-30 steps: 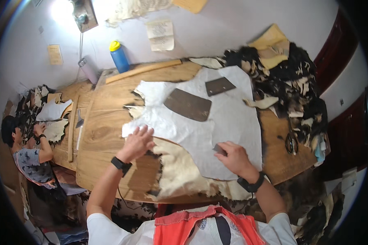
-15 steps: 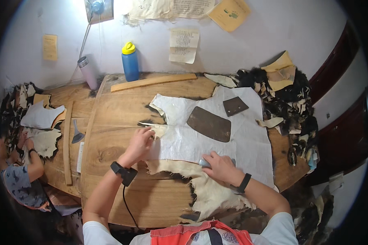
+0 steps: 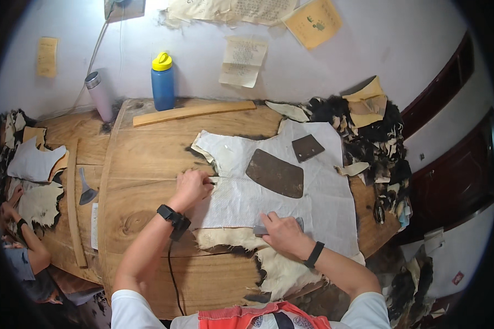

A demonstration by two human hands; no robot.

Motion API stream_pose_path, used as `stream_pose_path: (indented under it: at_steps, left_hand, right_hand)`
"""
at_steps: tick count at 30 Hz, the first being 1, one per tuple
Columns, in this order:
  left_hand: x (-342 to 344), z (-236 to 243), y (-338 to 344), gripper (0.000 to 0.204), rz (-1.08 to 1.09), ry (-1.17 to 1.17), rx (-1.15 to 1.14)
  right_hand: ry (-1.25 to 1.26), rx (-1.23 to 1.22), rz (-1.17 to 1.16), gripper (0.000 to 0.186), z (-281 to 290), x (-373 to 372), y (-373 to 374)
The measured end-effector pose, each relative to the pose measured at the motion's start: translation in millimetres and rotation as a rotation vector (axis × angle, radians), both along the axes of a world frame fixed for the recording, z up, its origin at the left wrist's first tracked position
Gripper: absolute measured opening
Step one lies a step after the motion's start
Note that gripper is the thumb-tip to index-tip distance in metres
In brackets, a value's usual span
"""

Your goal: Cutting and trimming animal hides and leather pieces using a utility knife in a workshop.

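A white sheet (image 3: 329,192) lies over a pale, dark-furred hide (image 3: 285,268), whose rough lower edge sticks out toward me. My left hand (image 3: 193,187) is at the sheet's left edge, fingers bent and pinching the hide's edge there. In my right hand (image 3: 282,233), pressed down near the sheet's front edge, is a flat grey tool (image 3: 258,230); the palm covers most of it, so its kind does not show. Two dark brown pattern pieces rest on the sheet: a large curved one (image 3: 274,173) and a small one (image 3: 308,148) with holes.
Fur scraps (image 3: 387,137) are heaped at the right, with scissors (image 3: 379,211) beside them. A wooden strip (image 3: 195,113), blue bottle (image 3: 163,88) and pink tumbler (image 3: 99,98) stand along the back. Left lie a fan-shaped blade (image 3: 86,192) and another strip (image 3: 74,208); a co-worker's arm (image 3: 33,247) handles hide there.
My left hand has closed in on the sheet's left edge, and the pale flap beside it shows much less. The right hand stays on the grey tool. The whole view has shifted slightly.
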State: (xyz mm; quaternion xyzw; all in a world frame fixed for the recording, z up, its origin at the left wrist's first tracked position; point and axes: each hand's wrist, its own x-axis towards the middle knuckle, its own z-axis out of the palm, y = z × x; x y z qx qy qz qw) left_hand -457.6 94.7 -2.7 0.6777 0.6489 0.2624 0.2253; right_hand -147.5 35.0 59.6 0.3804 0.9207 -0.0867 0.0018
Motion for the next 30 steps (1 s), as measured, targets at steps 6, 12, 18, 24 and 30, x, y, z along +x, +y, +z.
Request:
stream_pose_path:
  at_steps: [6, 12, 18, 24, 30]
  left_hand:
    - [-6, 0, -2, 0.020, 0.112, 0.013, 0.147]
    - [-22, 41, -59, 0.030, 0.135, -0.141, -0.210]
    - [-21, 74, -49, 0.038, -0.215, -0.696, -0.763]
    - [39, 55, 56, 0.033, -0.465, -1.508, -0.463]
    - [62, 20, 96, 0.039, 0.297, -1.703, -0.327]
  right_hand:
    - [-0.076, 0.020, -0.068, 0.027, -24, -3, -2]
    - [-0.172, -0.169, -0.271, 0.041, 27, 22, -29]
    - [-0.120, -0.301, -0.267, 0.047, 50, 59, -57]
    - [0.225, -0.565, -0.105, 0.030, 80, 32, -72]
    - [0.304, -0.281, -0.258, 0.027, 59, 62, -36]
